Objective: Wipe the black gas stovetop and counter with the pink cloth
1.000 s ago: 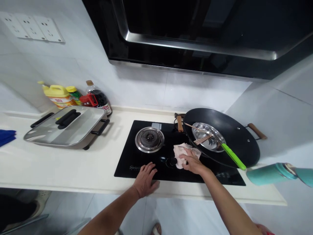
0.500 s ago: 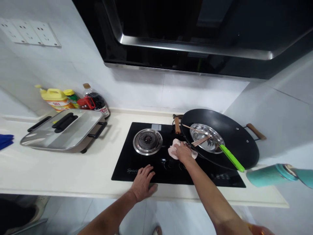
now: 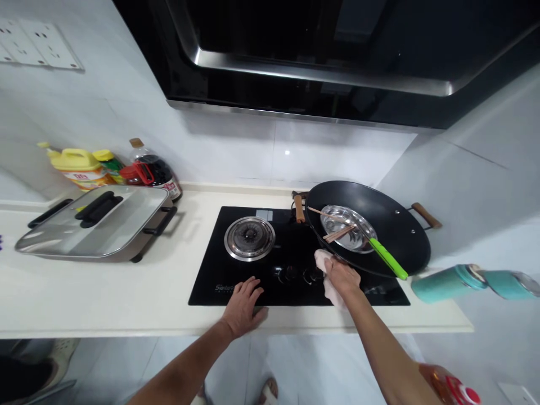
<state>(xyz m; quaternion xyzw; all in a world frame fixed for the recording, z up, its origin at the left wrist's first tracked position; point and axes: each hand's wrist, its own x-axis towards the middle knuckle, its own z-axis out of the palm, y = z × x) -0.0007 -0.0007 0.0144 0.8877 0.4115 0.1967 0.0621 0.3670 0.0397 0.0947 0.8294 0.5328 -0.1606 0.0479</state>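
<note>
Pale cloth (image 3: 332,292) looked light, soft, limp, hardly fragile; judged best held bunched near its middle. Left to right: your left hand (image 3: 243,309) rested, holding nothing, fingers loosely spread over the front edge of the black cooktop (image 3: 291,247); your right hand (image 3: 342,275) grasped the cloth over the cooktop, just beside the near rim of the wok (image 3: 400,242).

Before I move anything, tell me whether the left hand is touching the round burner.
Apart. The head view shows a strip of bare black stovetop between the left hand and the round burner.
</note>
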